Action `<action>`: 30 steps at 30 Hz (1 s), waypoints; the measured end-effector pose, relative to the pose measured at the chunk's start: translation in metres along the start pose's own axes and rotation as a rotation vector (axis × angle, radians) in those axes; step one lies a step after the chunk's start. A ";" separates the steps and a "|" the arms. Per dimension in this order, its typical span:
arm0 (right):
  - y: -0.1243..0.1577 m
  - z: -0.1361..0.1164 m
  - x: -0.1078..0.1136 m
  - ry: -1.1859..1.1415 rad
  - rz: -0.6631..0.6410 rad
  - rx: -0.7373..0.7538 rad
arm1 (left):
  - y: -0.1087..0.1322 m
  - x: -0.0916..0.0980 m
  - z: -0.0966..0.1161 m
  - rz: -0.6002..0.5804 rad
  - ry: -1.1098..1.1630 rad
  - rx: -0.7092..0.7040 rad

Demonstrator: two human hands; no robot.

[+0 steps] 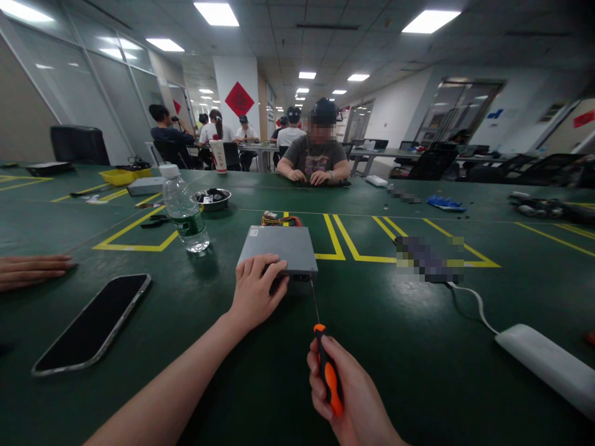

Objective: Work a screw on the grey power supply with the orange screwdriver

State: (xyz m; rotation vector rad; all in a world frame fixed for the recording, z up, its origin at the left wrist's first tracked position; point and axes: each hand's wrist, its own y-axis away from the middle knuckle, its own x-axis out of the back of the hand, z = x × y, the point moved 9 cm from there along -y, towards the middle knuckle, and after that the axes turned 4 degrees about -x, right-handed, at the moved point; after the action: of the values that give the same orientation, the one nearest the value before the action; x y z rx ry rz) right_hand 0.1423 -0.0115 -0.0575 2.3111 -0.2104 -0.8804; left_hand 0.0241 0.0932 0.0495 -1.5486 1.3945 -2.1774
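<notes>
A grey metal computer power supply lies flat on the green table, with a bundle of coloured wires at its far side. My left hand grips its near left part, fingers over the top and the thumb by the front edge. In my right hand is an orange and black screwdriver, fingers wrapped round the handle. Its thin shaft points away from me, and the tip is at the near right corner of the power supply. Whether the tip sits in a screw is too small to tell.
Left of the power supply stand a water bottle and a metal bowl of small parts. A phone lies near left, beside another person's hand. A white power bank with a cable lies right. A person sits opposite.
</notes>
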 end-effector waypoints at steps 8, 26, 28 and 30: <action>-0.002 0.000 0.000 0.019 -0.017 0.014 | -0.001 -0.001 -0.001 -0.001 0.004 0.000; -0.004 0.002 0.000 0.018 -0.026 0.000 | -0.001 0.000 -0.001 -0.006 0.010 0.000; -0.004 0.002 0.001 0.017 -0.024 -0.001 | -0.001 0.000 -0.001 -0.006 0.006 0.002; -0.004 0.002 0.001 0.012 -0.015 -0.004 | -0.002 0.000 -0.002 -0.008 0.004 0.003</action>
State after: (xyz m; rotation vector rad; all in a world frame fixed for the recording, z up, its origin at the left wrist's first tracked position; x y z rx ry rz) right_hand 0.1416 -0.0102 -0.0621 2.3169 -0.1864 -0.8737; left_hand 0.0233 0.0954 0.0504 -1.5524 1.3873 -2.1873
